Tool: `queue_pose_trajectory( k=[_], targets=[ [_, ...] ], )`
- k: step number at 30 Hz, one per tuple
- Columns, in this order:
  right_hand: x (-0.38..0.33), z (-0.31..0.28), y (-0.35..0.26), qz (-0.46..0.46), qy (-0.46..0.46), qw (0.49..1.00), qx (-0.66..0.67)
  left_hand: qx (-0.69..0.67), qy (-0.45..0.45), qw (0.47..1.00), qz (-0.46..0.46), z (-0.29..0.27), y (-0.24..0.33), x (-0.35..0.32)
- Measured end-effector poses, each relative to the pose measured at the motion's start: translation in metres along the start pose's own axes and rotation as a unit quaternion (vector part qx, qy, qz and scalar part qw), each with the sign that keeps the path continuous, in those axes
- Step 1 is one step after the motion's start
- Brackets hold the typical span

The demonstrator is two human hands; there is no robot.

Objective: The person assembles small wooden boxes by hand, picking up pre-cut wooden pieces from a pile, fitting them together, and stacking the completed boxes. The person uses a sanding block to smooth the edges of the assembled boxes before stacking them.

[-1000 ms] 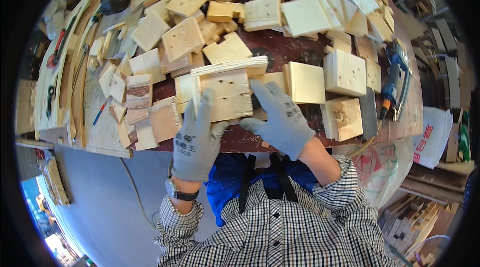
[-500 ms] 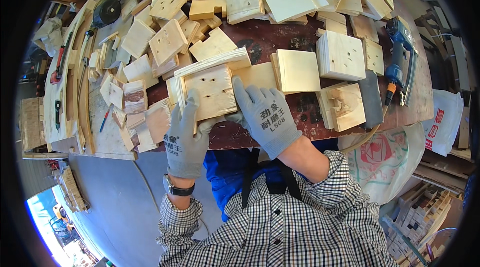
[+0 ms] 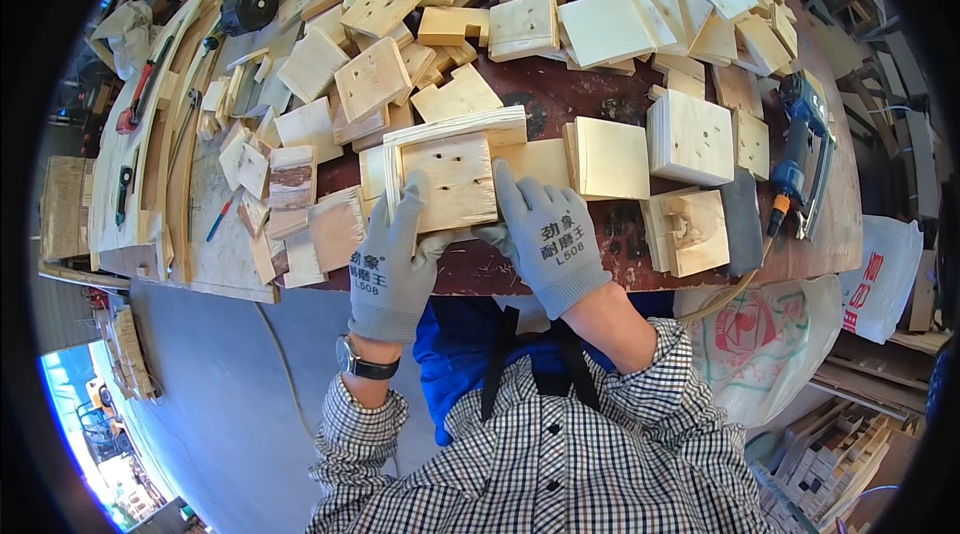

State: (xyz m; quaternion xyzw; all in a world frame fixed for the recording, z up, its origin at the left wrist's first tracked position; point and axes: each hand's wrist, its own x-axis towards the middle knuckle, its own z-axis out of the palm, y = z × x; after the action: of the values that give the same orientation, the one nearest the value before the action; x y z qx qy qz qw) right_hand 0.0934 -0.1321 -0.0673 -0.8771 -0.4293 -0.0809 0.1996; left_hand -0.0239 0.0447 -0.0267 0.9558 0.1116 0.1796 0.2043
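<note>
Both my hands wear grey work gloves and hold a square wooden block point(image 3: 450, 179) over the table's near edge. The block is pale, with several dark holes in its face. Along its far and left sides runs an L-shaped plywood piece point(image 3: 455, 126); whether the two are joined I cannot tell. My left hand point(image 3: 392, 244) grips the left side, its thumb on the face. On the right side, my right hand point(image 3: 540, 229) is closed with its thumb at the edge. The fingers underneath are mostly hidden. A thin wooden board point(image 3: 608, 159) stands just right of the block.
A heap of wooden blocks point(image 3: 380, 9) covers the far table. At the right lie a blue nail gun point(image 3: 797, 144) with its hose and a block stack point(image 3: 690, 137). A black round tool point(image 3: 248, 6), a red-handled tool point(image 3: 130, 119) and long wooden strips lie left.
The view has shifted slightly, so the table and hands sit a little differently in the picture. My grip on the block looks the same.
</note>
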Motion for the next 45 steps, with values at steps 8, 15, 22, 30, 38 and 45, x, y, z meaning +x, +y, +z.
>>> queue_pose_trajectory(
  k=[8,15,22,30,38,45],
  targets=[
    [-0.003,0.0,-0.003,0.016,-0.014,1.0,-0.011,-0.015,-0.015,0.999,-0.041,0.002,0.001,-0.002],
    [-0.006,-0.004,-0.006,0.053,0.027,0.993,0.099,-0.031,-0.027,0.998,-0.04,-0.002,-0.001,-0.004],
    [-0.008,-0.011,-0.015,0.063,0.094,0.991,0.072,0.008,-0.028,0.999,0.018,-0.009,0.002,0.002],
    [-0.004,-0.015,-0.017,0.044,0.132,0.964,0.225,-0.025,-0.036,0.999,0.007,-0.01,0.002,0.005],
    [0.002,-0.023,-0.026,0.039,0.124,0.959,0.251,-0.001,-0.017,0.999,0.039,-0.008,-0.001,0.006],
    [-0.001,-0.041,-0.015,0.006,0.097,0.986,0.139,-0.009,-0.002,1.0,0.013,-0.003,-0.001,0.004]
  ],
)
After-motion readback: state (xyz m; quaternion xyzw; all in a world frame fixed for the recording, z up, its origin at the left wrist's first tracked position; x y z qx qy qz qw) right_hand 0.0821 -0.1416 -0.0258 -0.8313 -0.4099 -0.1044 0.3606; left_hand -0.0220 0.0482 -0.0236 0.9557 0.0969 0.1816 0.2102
